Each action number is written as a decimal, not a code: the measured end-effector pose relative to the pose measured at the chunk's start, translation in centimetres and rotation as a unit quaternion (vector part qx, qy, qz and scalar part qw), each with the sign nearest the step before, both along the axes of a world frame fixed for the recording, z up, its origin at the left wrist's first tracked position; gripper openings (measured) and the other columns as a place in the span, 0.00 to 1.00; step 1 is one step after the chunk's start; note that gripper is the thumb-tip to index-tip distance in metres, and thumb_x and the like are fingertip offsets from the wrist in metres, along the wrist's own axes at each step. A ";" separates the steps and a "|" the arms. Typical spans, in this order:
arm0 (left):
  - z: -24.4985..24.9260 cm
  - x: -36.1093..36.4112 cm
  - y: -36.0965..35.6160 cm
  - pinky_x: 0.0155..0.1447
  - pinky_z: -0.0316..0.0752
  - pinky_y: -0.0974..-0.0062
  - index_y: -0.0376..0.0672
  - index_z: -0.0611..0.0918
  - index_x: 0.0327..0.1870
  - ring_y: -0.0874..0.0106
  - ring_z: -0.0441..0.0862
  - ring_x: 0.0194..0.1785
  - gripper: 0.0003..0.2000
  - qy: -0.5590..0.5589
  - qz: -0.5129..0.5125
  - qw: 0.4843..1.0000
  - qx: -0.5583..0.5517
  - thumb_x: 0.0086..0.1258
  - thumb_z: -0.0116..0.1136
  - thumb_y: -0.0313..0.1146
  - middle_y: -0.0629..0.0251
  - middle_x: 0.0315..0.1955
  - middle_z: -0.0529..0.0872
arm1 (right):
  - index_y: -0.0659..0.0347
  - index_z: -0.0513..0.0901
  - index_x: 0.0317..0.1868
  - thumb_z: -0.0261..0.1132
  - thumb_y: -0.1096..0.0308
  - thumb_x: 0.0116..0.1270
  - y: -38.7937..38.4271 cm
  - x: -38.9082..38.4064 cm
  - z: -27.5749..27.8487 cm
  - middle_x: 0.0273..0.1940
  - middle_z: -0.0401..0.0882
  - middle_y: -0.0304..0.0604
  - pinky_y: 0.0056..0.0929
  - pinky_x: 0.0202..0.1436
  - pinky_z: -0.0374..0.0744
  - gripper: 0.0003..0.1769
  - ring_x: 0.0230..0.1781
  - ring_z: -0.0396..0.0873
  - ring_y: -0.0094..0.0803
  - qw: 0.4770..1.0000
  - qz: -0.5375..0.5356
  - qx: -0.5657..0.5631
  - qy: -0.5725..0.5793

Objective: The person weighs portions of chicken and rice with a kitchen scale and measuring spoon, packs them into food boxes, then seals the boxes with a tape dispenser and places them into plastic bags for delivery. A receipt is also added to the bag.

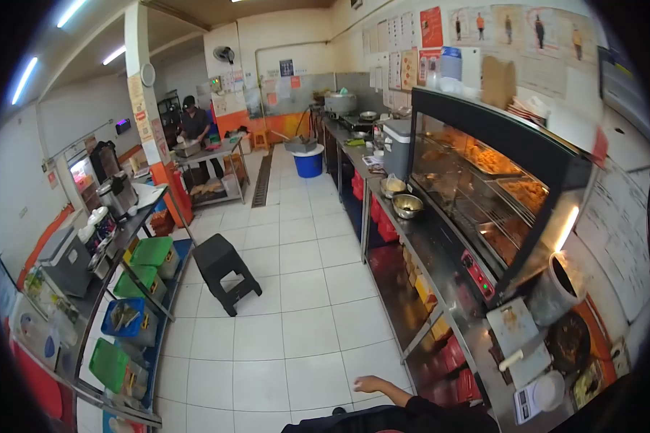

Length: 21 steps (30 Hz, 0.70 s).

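One black plastic stool [218, 261] is seen. The right hand [370, 385] is half-curled, apparently empty; the left hand's grip cannot be told. Two round bowls [408, 208] are set on the steel counter [440, 256]; red containers [467, 386] are shelved below, nearest the right hand. Food [484, 159] is trayed in one glass-fronted warmer [484, 115].

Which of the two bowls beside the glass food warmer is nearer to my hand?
The shiny metal bowl in front. The other bowl, with pale contents, stands behind it, farther from your hand.
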<state>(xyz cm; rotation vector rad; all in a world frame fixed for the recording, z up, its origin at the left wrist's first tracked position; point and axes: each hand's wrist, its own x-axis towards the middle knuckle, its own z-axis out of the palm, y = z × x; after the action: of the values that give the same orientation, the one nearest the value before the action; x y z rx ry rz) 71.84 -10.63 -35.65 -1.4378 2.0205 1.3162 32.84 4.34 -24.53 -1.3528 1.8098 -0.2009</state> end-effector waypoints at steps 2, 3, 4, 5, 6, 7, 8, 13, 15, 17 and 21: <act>-0.9 -9.8 -3.5 0.45 0.71 0.67 0.42 0.76 0.44 0.62 0.77 0.40 0.17 0.034 -0.162 0.985 -0.040 0.61 0.47 0.44 0.53 0.41 0.78 | 0.60 0.73 0.50 0.57 0.47 0.52 1.4 -4.8 -2.7 0.49 0.73 0.49 0.37 0.53 0.68 0.30 0.51 0.70 0.44 0.997 0.002 0.074 0.037; -0.9 -14.9 -5.5 0.45 0.71 0.67 0.41 0.76 0.44 0.61 0.77 0.40 0.18 0.055 -0.200 0.977 -0.043 0.61 0.48 0.44 0.52 0.41 0.78 | 0.61 0.73 0.50 0.57 0.47 0.52 1.9 -7.2 -2.7 0.49 0.73 0.49 0.36 0.53 0.68 0.30 0.51 0.70 0.44 0.995 -0.006 0.096 0.033; -0.6 -20.0 -7.7 0.46 0.71 0.68 0.41 0.75 0.44 0.61 0.77 0.41 0.18 0.081 -0.219 0.971 -0.044 0.60 0.48 0.45 0.52 0.41 0.78 | 0.61 0.74 0.49 0.57 0.46 0.52 2.4 -9.7 -2.9 0.48 0.73 0.50 0.36 0.53 0.68 0.30 0.51 0.70 0.44 0.996 -0.040 0.075 0.018; -0.1 -24.5 -9.7 0.46 0.71 0.68 0.41 0.75 0.45 0.61 0.77 0.41 0.18 0.106 -0.215 0.970 -0.046 0.60 0.49 0.45 0.52 0.41 0.78 | 0.61 0.74 0.48 0.57 0.46 0.52 2.5 -12.2 -2.9 0.48 0.74 0.50 0.36 0.53 0.68 0.30 0.51 0.70 0.44 0.996 -0.076 0.051 0.008; 0.3 -29.7 -12.0 0.47 0.71 0.68 0.41 0.75 0.45 0.60 0.77 0.41 0.19 0.134 -0.212 0.967 -0.046 0.60 0.49 0.46 0.52 0.41 0.78 | 0.61 0.75 0.47 0.57 0.46 0.52 1.9 -15.0 -3.2 0.47 0.74 0.50 0.37 0.53 0.68 0.29 0.50 0.70 0.44 0.989 -0.127 0.080 -0.006; 0.8 -34.9 -14.2 0.47 0.71 0.69 0.41 0.75 0.45 0.60 0.77 0.42 0.19 0.161 -0.197 0.966 -0.042 0.60 0.49 0.47 0.52 0.41 0.78 | 0.61 0.77 0.45 0.56 0.46 0.53 2.0 -17.9 -5.8 0.46 0.74 0.51 0.37 0.53 0.69 0.29 0.50 0.71 0.44 0.978 -0.178 0.108 -0.016; 1.7 -39.3 -16.7 0.47 0.71 0.69 0.41 0.75 0.45 0.60 0.77 0.42 0.19 0.177 -0.194 0.964 -0.035 0.59 0.50 0.47 0.52 0.40 0.78 | 0.61 0.77 0.44 0.56 0.46 0.53 1.8 -20.4 -9.7 0.46 0.75 0.50 0.37 0.52 0.69 0.28 0.49 0.71 0.45 0.988 -0.114 0.095 0.032; -1.9 -55.9 -29.4 0.45 0.72 0.70 0.43 0.76 0.45 0.61 0.78 0.41 0.18 0.211 -0.210 0.955 0.010 0.56 0.55 0.44 0.52 0.33 0.80 | 0.61 0.78 0.42 0.55 0.44 0.55 -9.5 -33.6 -6.2 0.44 0.76 0.50 0.40 0.50 0.69 0.29 0.46 0.73 0.47 0.979 -0.197 0.048 -0.018; 2.1 -58.6 -33.1 0.43 0.73 0.69 0.44 0.76 0.45 0.64 0.78 0.41 0.18 0.091 -0.079 0.983 0.138 0.56 0.56 0.42 0.56 0.34 0.81 | 0.61 0.77 0.44 0.54 0.43 0.55 -18.0 -39.9 -6.4 0.43 0.76 0.51 0.39 0.49 0.70 0.29 0.45 0.73 0.46 0.992 -0.129 0.000 0.004; 1.7 -58.3 -38.3 0.41 0.75 0.68 0.44 0.73 0.50 0.68 0.78 0.42 0.20 0.237 0.004 0.923 0.302 0.57 0.57 0.41 0.62 0.41 0.79 | 0.62 0.75 0.46 0.53 0.43 0.55 -27.6 -46.0 -7.0 0.45 0.75 0.51 0.37 0.50 0.70 0.30 0.45 0.73 0.46 0.998 -0.017 0.056 -0.002; 3.0 -61.3 -48.8 0.38 0.73 0.75 0.43 0.72 0.51 0.66 0.78 0.44 0.18 0.240 0.174 0.904 0.307 0.60 0.52 0.38 0.60 0.41 0.79 | 0.61 0.70 0.51 0.59 0.50 0.54 -45.5 -56.0 0.4 0.44 0.75 0.51 0.36 0.49 0.70 0.29 0.46 0.73 0.45 0.995 -0.070 -0.075 -0.001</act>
<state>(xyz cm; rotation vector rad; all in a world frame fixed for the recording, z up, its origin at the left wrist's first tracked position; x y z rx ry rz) 10.56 -59.42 -32.65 -1.2711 1.3722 2.3867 -23.19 -41.19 -24.10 -1.3275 1.9206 -0.4193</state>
